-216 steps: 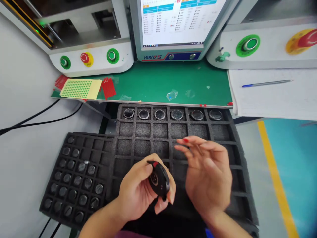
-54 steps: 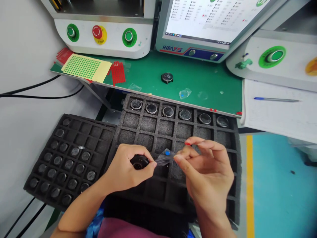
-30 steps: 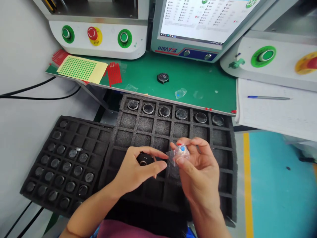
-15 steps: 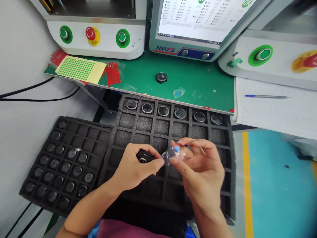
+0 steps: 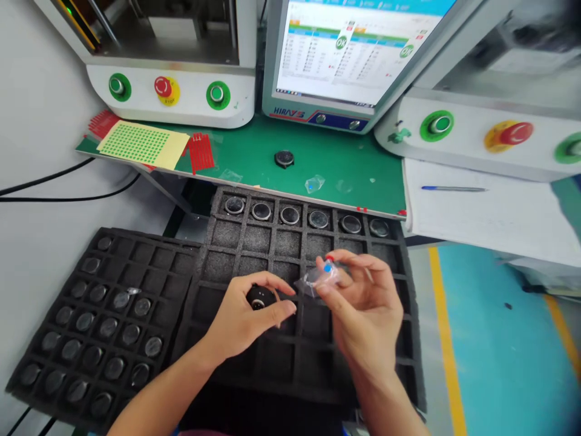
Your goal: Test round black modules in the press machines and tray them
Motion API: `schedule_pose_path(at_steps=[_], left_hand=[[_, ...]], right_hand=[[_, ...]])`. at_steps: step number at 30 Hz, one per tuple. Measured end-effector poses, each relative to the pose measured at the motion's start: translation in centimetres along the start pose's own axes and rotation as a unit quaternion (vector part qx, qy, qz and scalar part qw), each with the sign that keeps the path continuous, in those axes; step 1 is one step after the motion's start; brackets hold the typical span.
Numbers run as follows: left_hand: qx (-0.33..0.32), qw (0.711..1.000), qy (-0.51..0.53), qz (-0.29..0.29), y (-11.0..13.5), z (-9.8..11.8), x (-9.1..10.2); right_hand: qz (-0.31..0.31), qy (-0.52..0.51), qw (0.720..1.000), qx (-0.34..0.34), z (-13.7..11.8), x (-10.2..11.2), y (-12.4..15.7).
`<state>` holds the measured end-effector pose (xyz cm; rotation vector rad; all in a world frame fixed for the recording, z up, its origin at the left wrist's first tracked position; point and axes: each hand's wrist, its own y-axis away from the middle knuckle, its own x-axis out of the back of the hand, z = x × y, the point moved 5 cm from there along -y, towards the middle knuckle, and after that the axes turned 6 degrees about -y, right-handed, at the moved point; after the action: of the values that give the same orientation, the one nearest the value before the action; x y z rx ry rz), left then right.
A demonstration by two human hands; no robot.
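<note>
My left hand is closed round a small round black watch body, held over the large black foam tray. My right hand pinches a piece of clear film with a blue tab between thumb and fingers, just right of the watch body. The film is apart from the watch body. Both hands hover over empty cells in the tray's middle rows.
Several round parts fill the tray's top row. A second foam tray on the left holds several small discs. On the green bench lie another watch body, film scraps and sticker sheets. Machines, a monitor and a pen stand behind.
The clear film has come away from the watch body and is now bunched in my right fingers. The view has tilted up, showing more of the monitor and machines.
</note>
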<state>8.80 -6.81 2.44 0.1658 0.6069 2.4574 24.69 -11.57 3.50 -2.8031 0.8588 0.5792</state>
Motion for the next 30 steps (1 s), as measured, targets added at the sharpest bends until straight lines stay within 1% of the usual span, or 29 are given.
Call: schedule_pose_path(at_steps=[1, 3, 4, 6, 8, 10, 13, 16, 19, 21, 24, 27, 29, 30], left_hand=[[0.014, 1.0, 0.004, 0.009, -0.1, -0.3, 0.1], [0.032, 0.999, 0.014, 0.018, -0.2, -0.8, 0.4], [0.036, 0.999, 0.016, 0.017, -0.3, -1.1, 0.5], [0.037, 0.999, 0.014, 0.013, -0.4, -1.4, 0.7], [0.041, 0.999, 0.008, 0.016, -0.5, -1.8, 0.9], [0.048, 0.999, 0.007, 0.019, -0.6, -2.1, 1.0], [0.055, 0.998, 0.014, 0.024, -0.8, -2.4, 1.0], [0.06, 0.998, 0.023, 0.016, -0.8, -2.6, 0.9], [0.047, 0.998, 0.035, -0.008, -0.7, -2.5, 0.6], [0.028, 0.998, 0.054, -0.023, -0.5, -2.2, 0.3], [0.011, 0.996, 0.08, -0.039, -0.2, -1.5, 0.0], [-0.009, 0.992, 0.118, -0.05, 0.3, -0.4, -0.3], [-0.045, 0.984, 0.157, -0.066, 0.7, 0.3, -0.4], [-0.065, 0.981, 0.17, -0.073, 1.0, 0.6, -0.4]], right_hand=[[-0.004, 0.03, 0.999, 0.019, 0.0, 0.4, -1.5], [-0.017, 0.118, 0.991, 0.054, -0.1, 1.4, -5.6], [-0.022, 0.175, 0.982, 0.071, -0.1, 1.9, -8.1], [-0.039, 0.32, 0.944, 0.073, 0.2, 3.0, -13.6], [-0.041, 0.366, 0.927, 0.074, 0.5, 4.0, -18.5], [-0.049, 0.395, 0.915, 0.069, 0.8, 4.5, -22.3], [-0.072, 0.441, 0.892, 0.06, 1.9, 4.6, -25.8], [-0.09, 0.478, 0.872, 0.061, 3.4, 4.5, -27.3], [-0.096, 0.499, 0.858, 0.076, 4.4, 4.5, -27.5], [-0.09, 0.507, 0.852, 0.093, 4.4, 4.5, -27.4], [-0.072, 0.511, 0.848, 0.123, 3.4, 4.1, -27.1], [-0.046, 0.494, 0.854, 0.16, 1.5, 3.3, -25.8], [-0.03, 0.472, 0.863, 0.18, 0.3, 2.4, -23.5], [-0.027, 0.453, 0.871, 0.188, -0.3, 1.9, -21.8]])
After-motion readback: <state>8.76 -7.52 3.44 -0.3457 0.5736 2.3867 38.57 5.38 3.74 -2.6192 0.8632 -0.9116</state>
